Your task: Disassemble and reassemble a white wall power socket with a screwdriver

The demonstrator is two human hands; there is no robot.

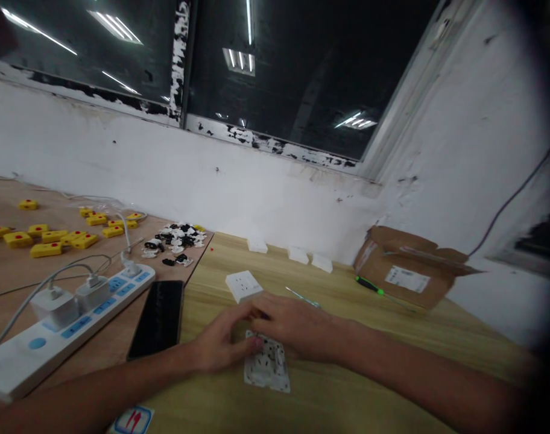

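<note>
Socket housing: an open white wall-socket housing is laid flat on the wood-grain tabletop, directly below the hands; its upper part is partly covered by them.
Left hand: reached in from the left; thumb is extended over the housing's upper edge, fingers are arched toward the other hand. Gap is seen between thumb and index; whether anything is pinched cannot be told.
Right hand: back turned up, fingers bent in and met by the left fingertips above the housing. Grip is hidden; a held part can be neither confirmed nor ruled out.
Handling: housing is judged light, stiff plastic, fairly smooth, easily slid on the tabletop. Inner fittings are presumably small and easily dislodged; thin rim could be chipped if forced.
Hold point: best taken by opposite outer edges, kept level, with the exposed interior left unpressed.
Faceplated socket: white unit is set just beyond the hands, slotted face visible.
Drivers: slim teal-ended tool is laid beyond the right hand; green-and-black screwdriver is laid beside the cardboard box.
Left side: black phone is placed next to the power strip.
</note>
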